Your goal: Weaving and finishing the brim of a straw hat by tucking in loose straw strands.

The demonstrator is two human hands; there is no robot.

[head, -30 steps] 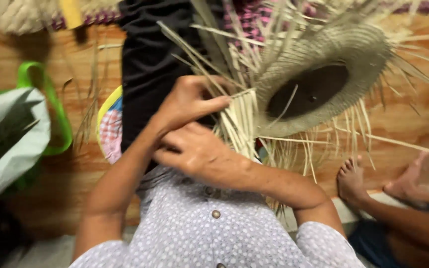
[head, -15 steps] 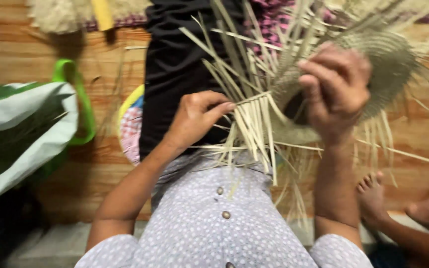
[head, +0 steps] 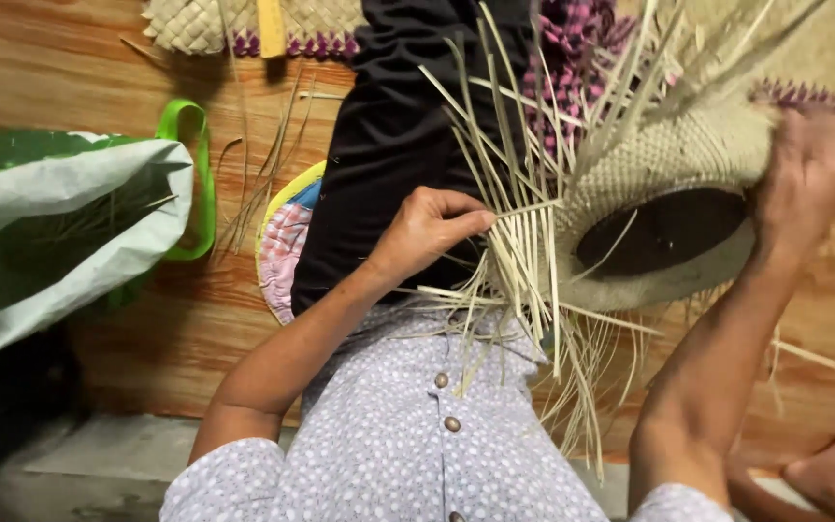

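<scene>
The half-woven straw hat (head: 674, 184) hangs between my hands, tilted so its dark hollow crown opening faces me, its pale plaited brim curving round it. My right hand (head: 804, 184) grips its far right edge, blurred. Loose unwoven straw strips (head: 524, 261) fan out from its left side, stiff and pale, some pinched in my left hand (head: 427, 232), others dangling below.

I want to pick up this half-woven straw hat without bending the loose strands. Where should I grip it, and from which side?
Grip the straw hat by its tightly woven crown, coming from the far right, where the right hand already cups it. That side looks firm and rounded; the near-left edge bristles with loose strands, which the left hand pinches, so a grasp there would probably crush them.
</scene>
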